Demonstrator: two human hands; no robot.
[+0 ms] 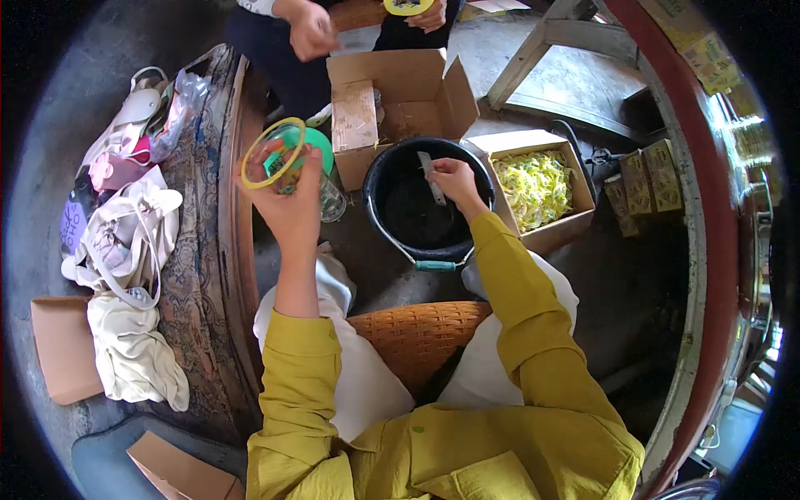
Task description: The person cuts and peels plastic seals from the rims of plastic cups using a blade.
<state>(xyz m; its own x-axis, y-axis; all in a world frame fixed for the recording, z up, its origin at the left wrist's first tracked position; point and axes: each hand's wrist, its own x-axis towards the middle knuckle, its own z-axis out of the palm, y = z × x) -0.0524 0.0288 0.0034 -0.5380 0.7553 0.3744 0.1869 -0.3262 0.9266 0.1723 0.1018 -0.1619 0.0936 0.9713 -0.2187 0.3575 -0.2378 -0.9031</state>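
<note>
My left hand (287, 196) is closed around a clear round container with a yellow rim (301, 133), held up left of the bucket. Fingers show through its clear part. Over the black bucket (385, 227), my right hand (457, 181) pinches a flat, pale metallic strip (437, 192); whether it is a ruler or a blade I cannot tell. The bucket's inside is dark, with its contents unclear. Behind my left hand are a green round lid or dish (321, 150) and a clear glass or jar (332, 204).
An open cardboard box (417, 79) stands beyond the bucket. To the right, another box (568, 225) holds yellow-green strips (533, 190). Bags (133, 242) lie on the carved wooden bench (204, 275) at left. Opposite me, a person's hand (310, 32) is blurred; their other holds a yellow-rimmed round thing (408, 7).
</note>
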